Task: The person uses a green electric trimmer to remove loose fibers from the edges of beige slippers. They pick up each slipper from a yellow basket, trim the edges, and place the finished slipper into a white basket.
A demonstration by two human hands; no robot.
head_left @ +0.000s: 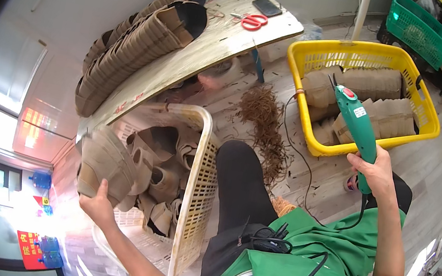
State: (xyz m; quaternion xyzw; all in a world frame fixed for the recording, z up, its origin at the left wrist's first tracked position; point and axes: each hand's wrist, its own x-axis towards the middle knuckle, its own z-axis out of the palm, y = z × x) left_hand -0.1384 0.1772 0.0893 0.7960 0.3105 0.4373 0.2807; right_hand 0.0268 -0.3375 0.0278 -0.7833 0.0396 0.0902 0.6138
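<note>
My left hand (pixel 97 208) grips a tan shoe upper (pixel 106 162), slightly blurred, above the left side of a white plastic basket (pixel 195 204). More tan and dark shoe uppers (pixel 164 181) lie jumbled inside that basket. On the right, my right hand (pixel 379 175) is wrapped round the handle of green electric scissors (pixel 359 120) with a red button. Their narrow metal tip points up and away, in front of the yellow basket (pixel 312 149), apart from the upper. A black cord runs from the handle's lower end toward my lap.
Stacked uppers (pixel 135 59) line the left of a worktable (pixel 235 17), which also bears red-handled scissors (pixel 254 22) and a phone (pixel 267 8). Brown trimmings (pixel 264 122) are heaped on the floor. Bundled uppers (pixel 373 84) fill the yellow basket. A green crate (pixel 417 33) stands behind.
</note>
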